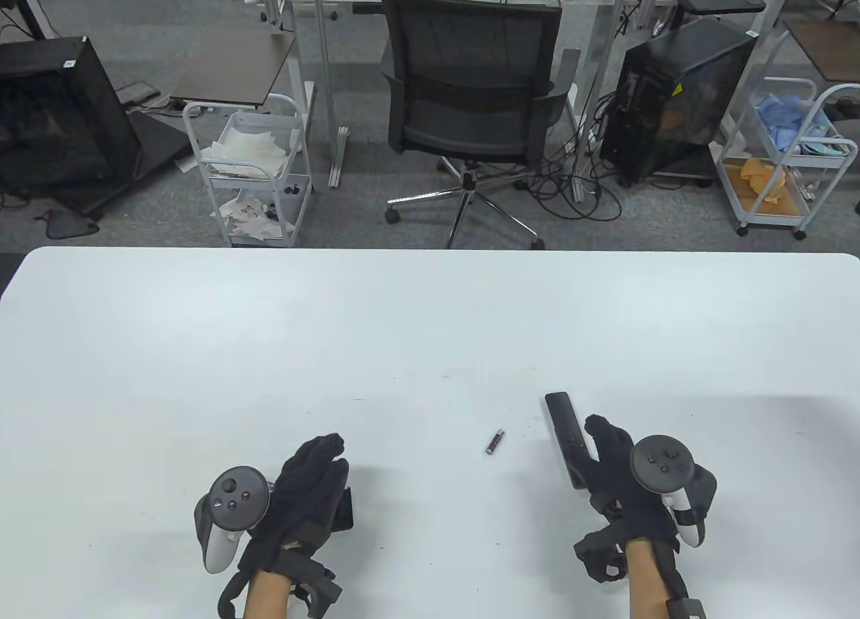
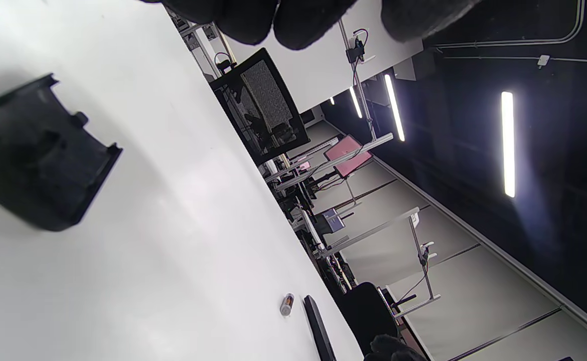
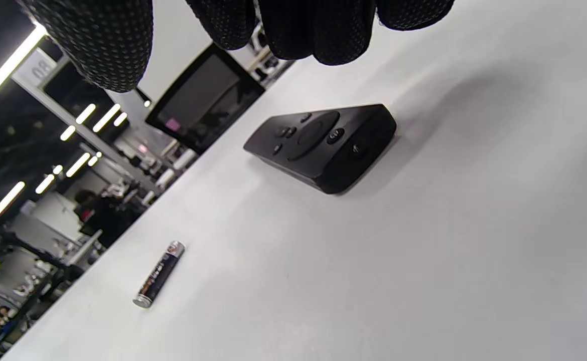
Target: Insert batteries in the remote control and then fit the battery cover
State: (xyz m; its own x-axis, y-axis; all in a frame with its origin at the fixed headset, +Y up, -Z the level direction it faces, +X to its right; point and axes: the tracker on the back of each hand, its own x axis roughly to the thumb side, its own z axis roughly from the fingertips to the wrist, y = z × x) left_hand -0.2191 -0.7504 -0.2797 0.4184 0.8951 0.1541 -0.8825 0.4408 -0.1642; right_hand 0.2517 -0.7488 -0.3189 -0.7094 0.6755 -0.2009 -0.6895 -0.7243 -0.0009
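Note:
A black remote control [image 1: 563, 437] lies buttons up on the white table [image 1: 269, 350], right of centre. It also shows in the right wrist view [image 3: 323, 143] and the left wrist view [image 2: 318, 328]. One small battery [image 1: 495, 441] lies loose to its left, and shows in the right wrist view [image 3: 159, 274] and the left wrist view [image 2: 287, 304]. My right hand [image 1: 608, 447] is beside the remote's near end, its fingers [image 3: 298, 30] above the table and holding nothing. The black battery cover [image 2: 37, 160] lies on the table by my left hand [image 1: 316, 468], partly hidden under it [image 1: 344, 511]. My left fingers [image 2: 303, 22] hold nothing.
The table's far edge [image 1: 430, 251] runs across the middle of the table view. Beyond it stand an office chair [image 1: 470, 101], two white carts [image 1: 252, 169] [image 1: 783, 155] and desks on the floor.

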